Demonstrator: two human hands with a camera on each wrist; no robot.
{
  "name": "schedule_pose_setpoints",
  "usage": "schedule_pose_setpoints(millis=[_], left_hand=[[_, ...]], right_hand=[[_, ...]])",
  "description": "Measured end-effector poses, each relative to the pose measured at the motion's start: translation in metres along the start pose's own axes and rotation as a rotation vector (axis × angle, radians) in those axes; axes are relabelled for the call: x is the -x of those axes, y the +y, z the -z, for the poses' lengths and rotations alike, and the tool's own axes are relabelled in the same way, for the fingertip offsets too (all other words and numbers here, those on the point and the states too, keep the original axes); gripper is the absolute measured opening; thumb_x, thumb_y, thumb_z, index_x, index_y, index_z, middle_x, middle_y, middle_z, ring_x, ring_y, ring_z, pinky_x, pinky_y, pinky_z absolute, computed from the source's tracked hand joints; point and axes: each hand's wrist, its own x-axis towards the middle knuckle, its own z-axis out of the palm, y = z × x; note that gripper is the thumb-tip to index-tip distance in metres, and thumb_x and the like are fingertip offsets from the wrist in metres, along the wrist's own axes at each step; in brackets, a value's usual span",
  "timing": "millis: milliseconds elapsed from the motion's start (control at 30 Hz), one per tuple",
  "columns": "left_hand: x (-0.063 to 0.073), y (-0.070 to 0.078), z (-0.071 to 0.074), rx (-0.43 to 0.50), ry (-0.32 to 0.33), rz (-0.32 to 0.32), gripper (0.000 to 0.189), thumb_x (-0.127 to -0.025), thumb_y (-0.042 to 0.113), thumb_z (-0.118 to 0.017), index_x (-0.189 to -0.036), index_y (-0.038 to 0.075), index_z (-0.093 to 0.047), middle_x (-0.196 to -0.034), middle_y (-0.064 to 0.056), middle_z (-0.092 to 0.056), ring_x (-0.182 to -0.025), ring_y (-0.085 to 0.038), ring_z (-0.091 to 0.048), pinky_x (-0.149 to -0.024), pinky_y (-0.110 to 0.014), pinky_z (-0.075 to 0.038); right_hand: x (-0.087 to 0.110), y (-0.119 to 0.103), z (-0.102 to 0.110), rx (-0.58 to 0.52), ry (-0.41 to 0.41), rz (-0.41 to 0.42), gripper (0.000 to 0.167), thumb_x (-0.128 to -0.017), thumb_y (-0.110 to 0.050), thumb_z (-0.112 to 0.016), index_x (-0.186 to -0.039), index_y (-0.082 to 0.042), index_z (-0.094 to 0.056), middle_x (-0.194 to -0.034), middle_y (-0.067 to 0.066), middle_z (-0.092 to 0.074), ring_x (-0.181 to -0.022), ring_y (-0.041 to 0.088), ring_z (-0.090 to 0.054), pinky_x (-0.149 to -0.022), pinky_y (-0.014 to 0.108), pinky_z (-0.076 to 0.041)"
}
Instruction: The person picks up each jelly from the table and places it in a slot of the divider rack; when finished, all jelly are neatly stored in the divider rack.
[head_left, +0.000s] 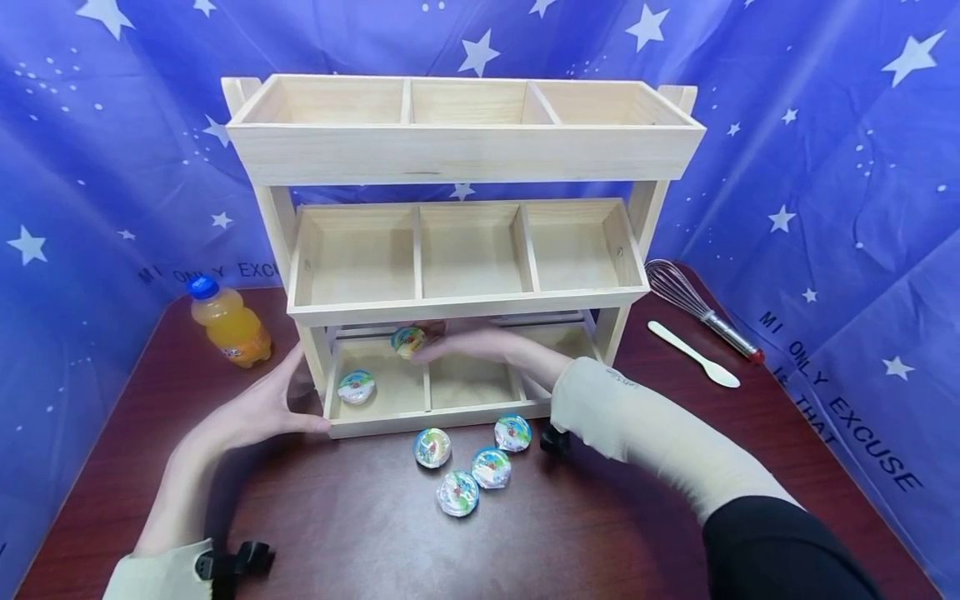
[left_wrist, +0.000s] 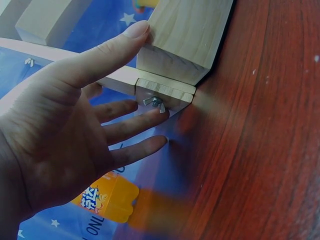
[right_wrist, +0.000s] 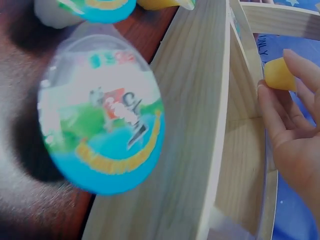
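My right hand [head_left: 480, 343] reaches into the bottom tier of a pale wooden three-tier rack [head_left: 465, 154]. It pinches a jelly cup [head_left: 407, 342] over the left compartment; the right wrist view shows the cup's yellow side [right_wrist: 279, 75] between thumb and fingers. Another jelly cup [head_left: 356, 387] lies in that same compartment, lid up. At the rack's lower left corner is my left hand [head_left: 258, 408], fingers spread and thumb extended along the front. In the left wrist view its fingertips are right by a wing nut [left_wrist: 156, 103] on the rack.
Several jelly cups [head_left: 458, 493] lie on the dark red table [head_left: 337, 533] before the rack. An orange drink bottle [head_left: 231, 323] stands at the left. On the right are a whisk [head_left: 697, 308] and a white spoon [head_left: 693, 353]. Blue starry cloth [head_left: 825, 167] surrounds the table.
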Motion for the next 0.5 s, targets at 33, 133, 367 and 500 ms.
schedule_pose_setpoints(millis=[33, 133, 367, 500], left_hand=[[0.000, 0.000, 0.000, 0.000, 0.001, -0.002, 0.132, -0.079, 0.032, -0.091, -0.160, 0.050, 0.012, -0.172, -0.015, -0.016, -0.141, -0.047, -0.048, -0.114, -0.068, -0.039], [-0.001, 0.000, 0.000, 0.002, 0.001, -0.010, 0.133, -0.078, 0.030, -0.091, -0.161, 0.049, 0.012, -0.172, -0.016, -0.016, -0.141, -0.046, -0.048, -0.114, -0.067, -0.039], [0.000, 0.000, 0.000, 0.010, 0.005, -0.022, 0.134, -0.078, 0.029, -0.091, -0.161, 0.047, 0.012, -0.172, -0.015, -0.015, -0.142, -0.046, -0.048, -0.114, -0.067, -0.038], [0.000, 0.000, 0.000, 0.012, 0.004, -0.031, 0.134, -0.078, 0.029, -0.091, -0.162, 0.045, 0.011, -0.172, -0.017, -0.016, -0.141, -0.047, -0.049, -0.114, -0.067, -0.039]], right_hand=[[-0.002, 0.000, 0.000, 0.000, -0.006, 0.009, 0.065, -0.097, -0.024, -0.069, -0.157, -0.017, -0.043, -0.150, 0.008, -0.056, -0.134, 0.022, -0.057, -0.120, 0.035, -0.041], [-0.004, -0.002, -0.001, 0.048, 0.017, 0.018, 0.057, -0.096, -0.027, -0.072, -0.148, -0.014, -0.054, -0.138, 0.007, -0.064, -0.121, 0.017, -0.062, -0.111, 0.029, -0.047], [-0.010, -0.007, -0.005, 0.156, 0.000, 0.041, 0.066, -0.094, -0.032, -0.074, -0.153, -0.020, -0.049, -0.133, 0.004, -0.064, -0.116, 0.015, -0.062, -0.106, 0.029, -0.047], [-0.013, -0.009, -0.008, 0.159, -0.016, 0.094, 0.069, -0.093, -0.023, -0.075, -0.156, -0.017, -0.046, -0.138, 0.009, -0.062, -0.117, 0.018, -0.062, -0.104, 0.027, -0.049]])
